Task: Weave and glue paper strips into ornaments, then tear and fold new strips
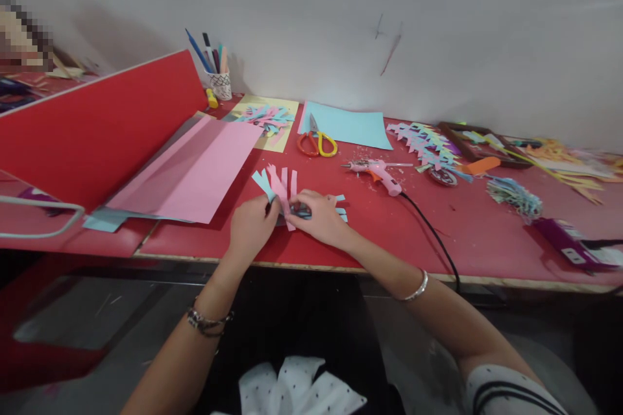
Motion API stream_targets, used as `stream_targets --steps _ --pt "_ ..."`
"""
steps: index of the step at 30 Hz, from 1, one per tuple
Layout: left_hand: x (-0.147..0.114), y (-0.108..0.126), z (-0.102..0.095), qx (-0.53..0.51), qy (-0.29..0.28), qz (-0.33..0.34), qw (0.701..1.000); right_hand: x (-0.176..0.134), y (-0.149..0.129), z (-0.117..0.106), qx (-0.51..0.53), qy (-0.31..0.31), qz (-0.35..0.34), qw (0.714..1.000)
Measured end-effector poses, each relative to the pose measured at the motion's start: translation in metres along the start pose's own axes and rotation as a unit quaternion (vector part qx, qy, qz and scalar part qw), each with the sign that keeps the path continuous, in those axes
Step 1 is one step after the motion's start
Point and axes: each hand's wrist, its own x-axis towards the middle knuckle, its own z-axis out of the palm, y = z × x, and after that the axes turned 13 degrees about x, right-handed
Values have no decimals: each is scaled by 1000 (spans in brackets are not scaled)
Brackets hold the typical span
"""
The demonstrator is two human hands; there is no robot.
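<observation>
Pink and light-blue paper strips [281,189] are woven or crossed over one another near the table's front edge. My left hand [254,224] pinches them from the left, thumb and fingers closed on the strips. From the right, my right hand [318,217] has its fingers closed on the same strips, with blue ends sticking out past it. Part of the strips is hidden under my fingers. Beyond my hands lie scissors [317,142] with red and yellow handles. A pink glue gun [377,172] rests to the right of the strips, its black cord running off the front edge.
Pink paper sheets [195,168] lie at left beside a red divider [111,123]. Behind are a pen cup [220,85], cut strips [265,118] on yellow paper and a blue sheet [348,126]. Woven paper chains [423,142] and a purple box [574,245] lie at right.
</observation>
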Motion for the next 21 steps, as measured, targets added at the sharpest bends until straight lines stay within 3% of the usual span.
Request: stream_targets --steps 4,11,17,21 --pt "0 -1 2 -13 4 1 1000 6 3 -6 39 6 27 999" --pt "0 -1 3 -17 5 -1 1000 8 6 -8 -53 23 75 995" --pt "0 -1 2 -29 1 4 1000 5 3 -6 -55 15 41 998" --pt "0 -1 1 -22 -3 3 1000 -2 0 -13 -48 -61 -52 996"
